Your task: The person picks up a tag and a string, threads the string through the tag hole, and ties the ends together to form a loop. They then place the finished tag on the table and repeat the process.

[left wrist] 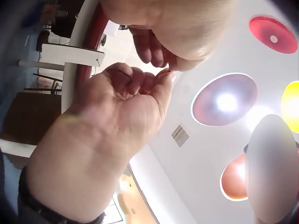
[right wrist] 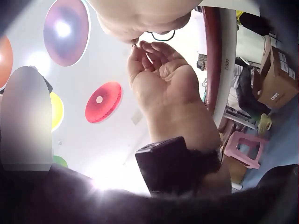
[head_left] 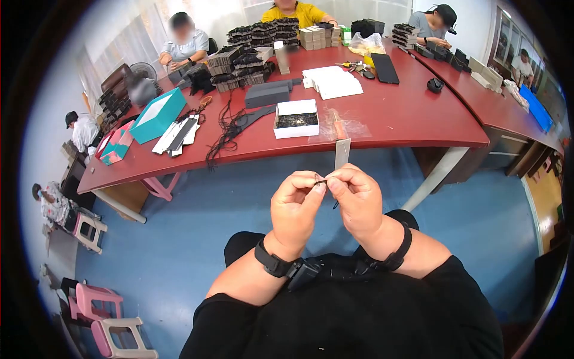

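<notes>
In front of the lap, just off the table edge in the head view, my left hand (head_left: pixel 294 206) and right hand (head_left: pixel 360 200) meet at the fingertips. Between them runs a short piece of thin black cord (head_left: pixel 321 182), pinched by thumb and forefinger on each side. A loop of the black cord (right wrist: pixel 173 36) shows beside the fingers in the right wrist view. Beyond the hands, a pale flat strip (head_left: pixel 342 154) sticks out over the table edge. In the left wrist view the curled fingers hide the cord.
On the red table (head_left: pixel 406 119) stand a white box (head_left: pixel 297 130) of small dark pieces, tangled black cords (head_left: pixel 224 134), white cards (head_left: pixel 335 84), grey boxes (head_left: pixel 267 94) and a teal box (head_left: pixel 156 116). Bundled stacks (head_left: pixel 239 66) stand farther back. Several people sit around the room.
</notes>
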The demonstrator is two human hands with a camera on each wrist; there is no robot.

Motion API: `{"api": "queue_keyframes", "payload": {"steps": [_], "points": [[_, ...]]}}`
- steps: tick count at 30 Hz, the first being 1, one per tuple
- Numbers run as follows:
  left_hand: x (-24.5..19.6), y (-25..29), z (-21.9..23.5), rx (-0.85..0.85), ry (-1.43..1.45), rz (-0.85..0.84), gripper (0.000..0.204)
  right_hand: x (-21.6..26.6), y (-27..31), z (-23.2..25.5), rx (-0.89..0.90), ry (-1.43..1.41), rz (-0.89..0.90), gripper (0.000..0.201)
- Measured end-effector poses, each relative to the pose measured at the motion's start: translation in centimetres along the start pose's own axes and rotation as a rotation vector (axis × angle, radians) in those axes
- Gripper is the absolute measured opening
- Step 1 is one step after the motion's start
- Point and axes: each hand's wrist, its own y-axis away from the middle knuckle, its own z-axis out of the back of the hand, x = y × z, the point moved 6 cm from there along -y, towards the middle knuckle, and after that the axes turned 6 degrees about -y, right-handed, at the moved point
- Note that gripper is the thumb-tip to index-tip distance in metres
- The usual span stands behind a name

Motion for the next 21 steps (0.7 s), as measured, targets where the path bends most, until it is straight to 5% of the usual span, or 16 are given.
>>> {"api": "queue_keyframes", "payload": {"steps": [10, 15, 21], "points": [[-1.6, -0.1, -0.2, 0.102, -0.091, 0.006, 0.012, 3.8, 0.0, -0.2, 0.262, 0.632, 0.446, 0.008], [-1.6, -0.4, -0.6, 0.292, -0.19, 0.106, 0.011, 4.0, 0.1, 0.2, 0.23, 0.653, 0.411, 0.01], [-1.0, -0.6, -0.1, 0.254, -0.188, 0.203, 0.01, 3.4, -0.3, 0.6, 0.208, 0.703, 0.372, 0.012]]}}
